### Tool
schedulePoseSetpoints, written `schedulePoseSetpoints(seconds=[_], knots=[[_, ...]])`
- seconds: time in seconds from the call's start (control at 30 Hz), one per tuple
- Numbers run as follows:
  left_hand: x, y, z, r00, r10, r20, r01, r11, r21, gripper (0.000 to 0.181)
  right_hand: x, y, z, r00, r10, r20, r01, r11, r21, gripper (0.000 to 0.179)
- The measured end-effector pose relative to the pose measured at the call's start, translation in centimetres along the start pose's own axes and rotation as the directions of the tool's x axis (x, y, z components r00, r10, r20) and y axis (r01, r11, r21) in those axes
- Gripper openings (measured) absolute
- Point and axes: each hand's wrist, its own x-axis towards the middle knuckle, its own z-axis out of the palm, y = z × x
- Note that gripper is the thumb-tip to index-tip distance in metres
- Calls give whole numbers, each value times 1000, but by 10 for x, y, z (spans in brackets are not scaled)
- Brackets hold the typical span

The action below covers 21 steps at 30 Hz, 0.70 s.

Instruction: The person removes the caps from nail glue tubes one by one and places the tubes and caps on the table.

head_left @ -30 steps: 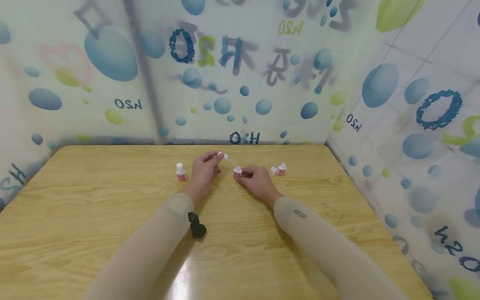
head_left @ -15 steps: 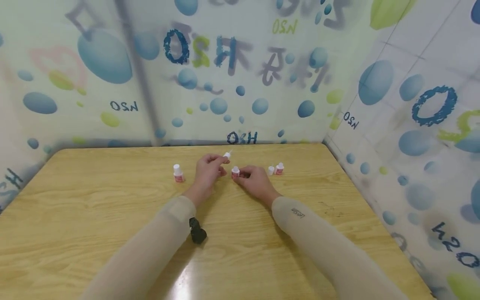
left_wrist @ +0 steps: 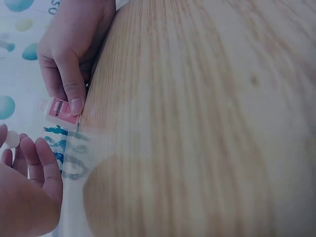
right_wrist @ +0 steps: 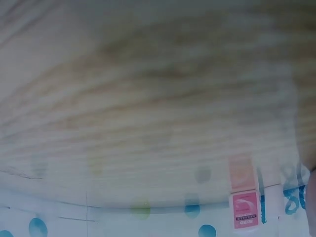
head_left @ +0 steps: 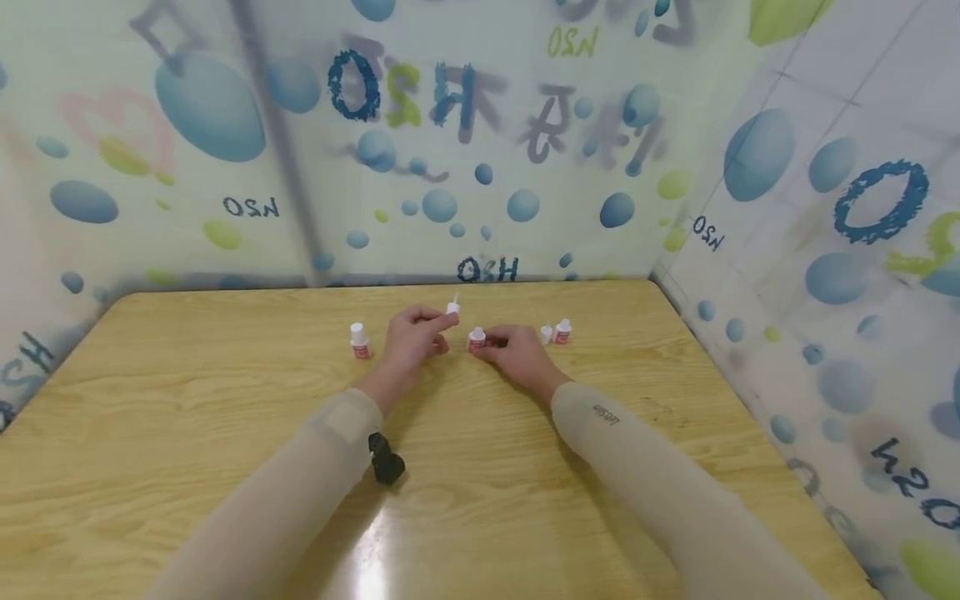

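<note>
In the head view my left hand [head_left: 411, 342] pinches a white cap [head_left: 453, 309] whose thin applicator tip points upward. My right hand [head_left: 517, 354] grips a small white bottle [head_left: 476, 340] with a pink-red label, its neck uncovered, upright on the table. In the left wrist view the right thumb lies along the side of this bottle, while the cap shows as a pale disc between the left fingers. To the right of the right hand stand a second uncapped bottle [head_left: 562, 332] and a loose white cap [head_left: 546, 335]. Left of my left hand is a capped bottle [head_left: 360, 342].
The wooden table [head_left: 247, 400] reaches back to a wall [head_left: 285, 158] covered in blue and green drop patterns. A second patterned wall [head_left: 817, 250] runs along the right side. A black device [head_left: 386, 460] is fixed at the left sleeve.
The left hand has turned the cap, so its tip has swung from pointing right and down to pointing up. The right hand still holds its bottle in place.
</note>
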Motion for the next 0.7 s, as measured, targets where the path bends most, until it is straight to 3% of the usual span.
schedulePoseSetpoints(seconds=[0.2, 0.33, 0.53, 0.7], knots=[[0, 0, 0, 997, 18, 78, -20, 999, 32, 48, 1, 2, 0, 1000, 3, -14, -3, 1000, 15, 30], [0, -1, 1, 995, 31, 96, -36, 998, 57, 47, 1, 2, 1, 1000, 7, -16, -6, 1000, 29, 29], [2, -5, 0, 996, 54, 70, -64, 986, 153, 41, 2, 2, 2, 1000, 2, -16, -1, 999, 33, 29], [4, -10, -2, 998, 57, 23, -61, 951, 304, 36, 2, 2, 1, 1000, 13, -9, -13, 1000, 26, 29]])
